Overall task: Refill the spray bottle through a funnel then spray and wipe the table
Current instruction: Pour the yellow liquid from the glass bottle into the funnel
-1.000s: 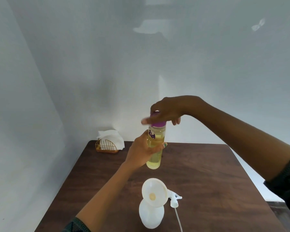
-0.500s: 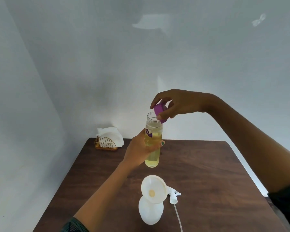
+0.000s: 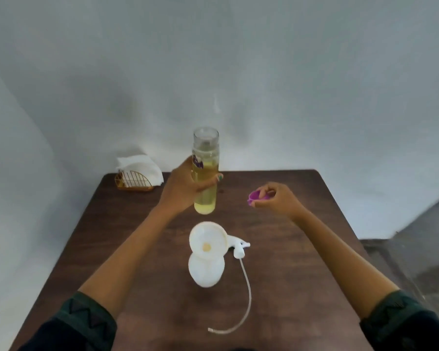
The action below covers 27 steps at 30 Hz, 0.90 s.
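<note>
My left hand [image 3: 185, 190] grips a clear refill bottle [image 3: 205, 171] of yellow liquid, upright and uncapped, above the table. My right hand [image 3: 276, 200] holds its purple cap [image 3: 257, 196] low over the table, to the right of the bottle. A white spray bottle [image 3: 206, 271] stands in the middle of the dark wooden table [image 3: 302, 249], with a white funnel [image 3: 208, 240] seated in its neck. The white trigger sprayer head [image 3: 238, 248] lies beside it on the right, and its dip tube [image 3: 246, 295] curves toward me.
A gold wire holder with white napkins [image 3: 137, 174] sits at the table's far left corner. Pale walls stand close behind and to the left. The floor drops away past the right edge.
My right hand took the purple cap off the bottle and carried it down to the right. The camera tilted downward, showing more of the table.
</note>
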Tool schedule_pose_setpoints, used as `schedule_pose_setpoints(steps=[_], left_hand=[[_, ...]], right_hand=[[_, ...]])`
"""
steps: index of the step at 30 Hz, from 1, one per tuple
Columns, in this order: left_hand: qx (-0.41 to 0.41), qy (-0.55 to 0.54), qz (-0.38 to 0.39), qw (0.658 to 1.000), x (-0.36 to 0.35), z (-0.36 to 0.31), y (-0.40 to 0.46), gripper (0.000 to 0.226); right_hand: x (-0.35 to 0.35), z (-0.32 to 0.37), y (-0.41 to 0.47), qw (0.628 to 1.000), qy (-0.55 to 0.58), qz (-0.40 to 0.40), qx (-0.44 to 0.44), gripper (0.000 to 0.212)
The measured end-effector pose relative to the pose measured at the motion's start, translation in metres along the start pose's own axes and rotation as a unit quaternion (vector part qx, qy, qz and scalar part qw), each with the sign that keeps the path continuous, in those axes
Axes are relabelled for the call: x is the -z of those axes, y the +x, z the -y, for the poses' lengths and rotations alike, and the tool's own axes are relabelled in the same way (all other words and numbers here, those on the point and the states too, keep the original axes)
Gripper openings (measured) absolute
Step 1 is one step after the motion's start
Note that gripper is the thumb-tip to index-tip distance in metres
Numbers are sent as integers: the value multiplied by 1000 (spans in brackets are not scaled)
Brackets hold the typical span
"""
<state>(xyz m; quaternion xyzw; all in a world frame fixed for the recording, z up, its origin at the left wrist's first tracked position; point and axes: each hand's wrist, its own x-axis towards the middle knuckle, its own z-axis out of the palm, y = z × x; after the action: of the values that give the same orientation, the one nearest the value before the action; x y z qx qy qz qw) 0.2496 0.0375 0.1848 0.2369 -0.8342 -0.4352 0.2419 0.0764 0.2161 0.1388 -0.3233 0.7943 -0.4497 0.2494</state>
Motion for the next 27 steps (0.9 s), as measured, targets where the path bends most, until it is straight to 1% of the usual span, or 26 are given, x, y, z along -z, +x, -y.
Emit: schedule_pose_setpoints(steps=[2,5,7,11,14,18,19,21,23,25,27], left_hand=[[-8,6,-3,1000,0,-1,0,31],[-14,10,-1,1000,0,-1,-2,32],[-16,10,-5,1000,1,0,0,34],[-17,17,-3,1000,0,3,2,35],[-12,21,-1,1000,-1,3,2,36],[-4,14,-1,1000,-1,4,3,37],[-2,14,-1,1000,-1,4,3,37],[3,14,1,1000,0,4,3,37],[5,11,-2,1000,1,3,3,35],[1,10,-7,1000,2,1,3,34],[-3,8,-7,1000,1,1,4,34]], right_hand=[[-15,-43,-11,999,-12,5,-49,24],[-34,-89,-34,992,-56,17,-108,36],[-44,-108,-46,987,-99,30,-123,41],[-60,-131,-60,974,-183,50,-128,46],[-67,-134,-66,965,-220,49,-137,47],[-70,-131,-66,955,-262,61,-125,52],[-69,-129,-65,948,-281,74,-128,57],[-65,-123,-61,928,-323,118,-146,73],[-57,-113,-54,913,-334,149,-179,85],[-48,-97,-40,922,-308,142,-188,85],[-40,-71,-24,956,-218,114,-157,76]])
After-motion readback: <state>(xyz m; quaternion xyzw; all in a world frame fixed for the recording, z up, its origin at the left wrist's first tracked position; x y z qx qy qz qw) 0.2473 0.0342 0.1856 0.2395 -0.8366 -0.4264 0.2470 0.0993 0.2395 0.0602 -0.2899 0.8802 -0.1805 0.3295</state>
